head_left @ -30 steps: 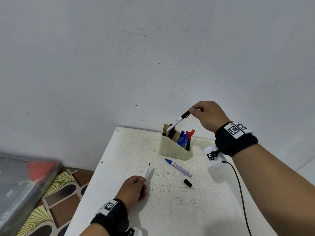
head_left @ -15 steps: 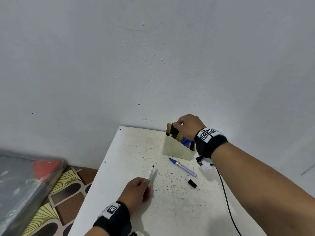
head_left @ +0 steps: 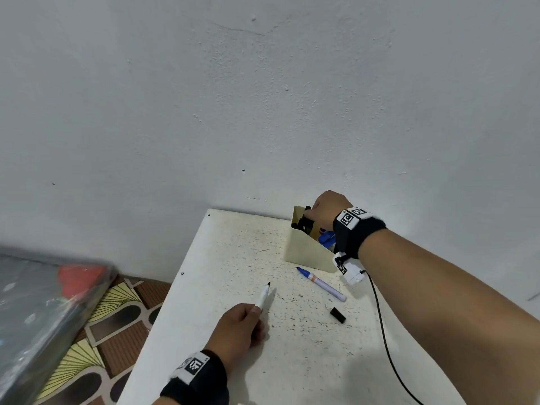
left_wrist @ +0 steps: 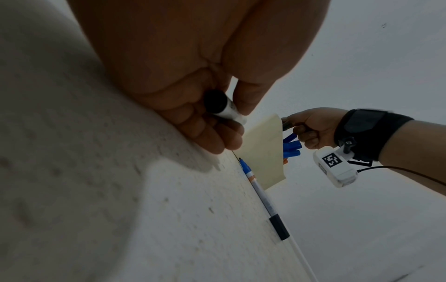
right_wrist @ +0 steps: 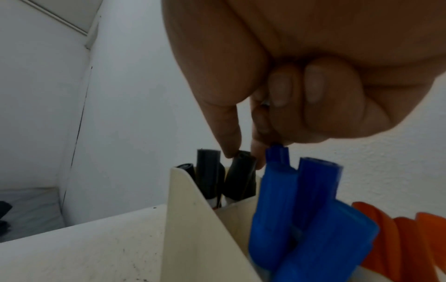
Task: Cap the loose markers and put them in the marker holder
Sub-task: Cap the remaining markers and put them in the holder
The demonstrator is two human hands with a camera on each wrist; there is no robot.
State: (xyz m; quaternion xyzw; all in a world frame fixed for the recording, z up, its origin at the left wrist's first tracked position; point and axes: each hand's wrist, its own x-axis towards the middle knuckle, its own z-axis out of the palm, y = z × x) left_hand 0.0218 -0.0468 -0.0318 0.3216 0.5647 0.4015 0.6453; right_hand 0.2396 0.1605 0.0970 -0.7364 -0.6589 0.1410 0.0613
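A cream marker holder (head_left: 306,252) stands at the table's back edge, with black, blue (right_wrist: 301,209) and red markers in it. My right hand (head_left: 309,213) is over its left compartment, thumb and forefinger pinching the cap end of a black capped marker (right_wrist: 241,171) that stands inside. My left hand (head_left: 257,309) rests on the table and grips an uncapped black marker (head_left: 264,296), tip pointing away. An uncapped blue marker (head_left: 321,283) lies in front of the holder. Just right of and nearer than it lies a loose black cap (head_left: 338,314).
The white speckled table (head_left: 233,252) butts against a white wall behind the holder. Its left edge drops to a patterned floor (head_left: 117,317), where a grey plastic-wrapped object (head_left: 43,317) lies. A black cable (head_left: 382,331) runs from my right wrist across the table.
My right hand has come down from above the holder and lowered the capped black marker into the left compartment. My left hand has stayed put with its marker.
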